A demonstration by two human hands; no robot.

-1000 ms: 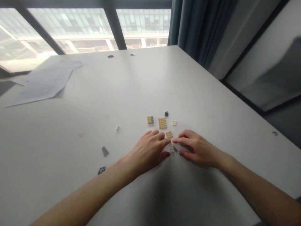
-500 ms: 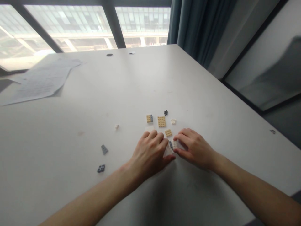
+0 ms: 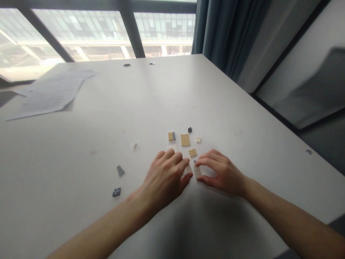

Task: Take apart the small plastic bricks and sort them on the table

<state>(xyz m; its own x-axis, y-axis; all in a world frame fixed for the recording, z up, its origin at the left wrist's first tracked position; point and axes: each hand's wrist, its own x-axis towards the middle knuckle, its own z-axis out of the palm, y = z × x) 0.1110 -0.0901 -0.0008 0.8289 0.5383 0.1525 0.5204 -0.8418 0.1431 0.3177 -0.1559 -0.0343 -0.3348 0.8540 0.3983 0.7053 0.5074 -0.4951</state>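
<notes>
My left hand [image 3: 168, 174] is curled over a white toy brick piece [image 3: 189, 169], thumb and forefinger closed at its edge; the palm hides much of it. Close beside it, my right hand [image 3: 219, 171] pinches a narrow white plate [image 3: 197, 172] with studs between thumb and fingers. A small grey bit shows at that plate's far end. Just beyond the fingers lies a small tan plate [image 3: 192, 152]. Behind it are a larger tan plate [image 3: 185, 140], a tan and grey plate [image 3: 171, 136], a white piece [image 3: 198, 139] and a dark piece [image 3: 190, 130].
On the left of the white table [image 3: 129, 104] lie a grey wedge plate [image 3: 120, 171], a dark grey studded plate [image 3: 116, 192] and a small white piece [image 3: 134, 145]. Paper sheets [image 3: 54, 90] spread at the far left. The table's right edge runs past a dark curtain [image 3: 226, 36].
The hands have drawn slightly apart, the left one moving left. The white plate at my right fingers has shifted a little to the left and nearer, and now stands apart from the left hand's piece.
</notes>
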